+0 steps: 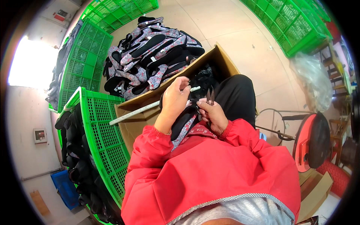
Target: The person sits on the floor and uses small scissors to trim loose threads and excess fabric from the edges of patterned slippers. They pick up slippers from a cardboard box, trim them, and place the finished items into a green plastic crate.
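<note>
A slipper (183, 126) with a black lining and grey-pink floral fabric lies tilted in front of my red-sleeved body, between my hands. My right hand (214, 114) is closed round small dark thread snips (210, 96), their blades pointing up and away from me. Its thumb and forefinger also press at the slipper's upper edge. Raised just beyond the slipper, my left hand (175, 100) has its fingers curled in towards the thumb. Anything pinched there is too small to make out. A white rod (137, 112) passes behind the left hand, across a cardboard box (219, 60).
A heap of similar floral slippers (150, 56) lies on the floor beyond the box. Green plastic crates (108, 129) stand at the left, one filled with black slippers (77, 165). At the right are a clear plastic bag (313, 80) and a round red-and-black stool (313, 140).
</note>
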Demonstrator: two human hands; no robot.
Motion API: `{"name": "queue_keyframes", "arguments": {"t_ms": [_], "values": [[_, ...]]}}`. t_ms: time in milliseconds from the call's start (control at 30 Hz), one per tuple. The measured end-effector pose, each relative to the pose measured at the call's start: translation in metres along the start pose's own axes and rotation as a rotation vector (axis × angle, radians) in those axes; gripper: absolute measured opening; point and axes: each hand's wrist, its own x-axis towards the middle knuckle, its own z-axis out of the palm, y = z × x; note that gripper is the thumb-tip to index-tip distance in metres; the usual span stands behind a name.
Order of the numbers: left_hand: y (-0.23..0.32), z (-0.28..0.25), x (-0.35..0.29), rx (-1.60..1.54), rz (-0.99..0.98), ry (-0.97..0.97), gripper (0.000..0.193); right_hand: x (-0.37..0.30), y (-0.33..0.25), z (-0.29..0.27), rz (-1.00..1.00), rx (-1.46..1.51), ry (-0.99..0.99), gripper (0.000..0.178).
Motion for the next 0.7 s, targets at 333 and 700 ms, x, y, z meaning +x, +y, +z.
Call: {"name": "queue_keyframes", "arguments": {"t_ms": [333,700], "values": [[0.013,-0.029,-0.021,-0.031,-0.251,-0.501,0.023,0.004,-0.002,-0.011,-0.137,-0.044,-0.028,0.011],[-0.007,-0.012,-0.015,-0.316,-0.590,-0.467,0.018,-0.021,-0.033,-0.035,-0.175,-0.575,-0.166,0.042]]}}
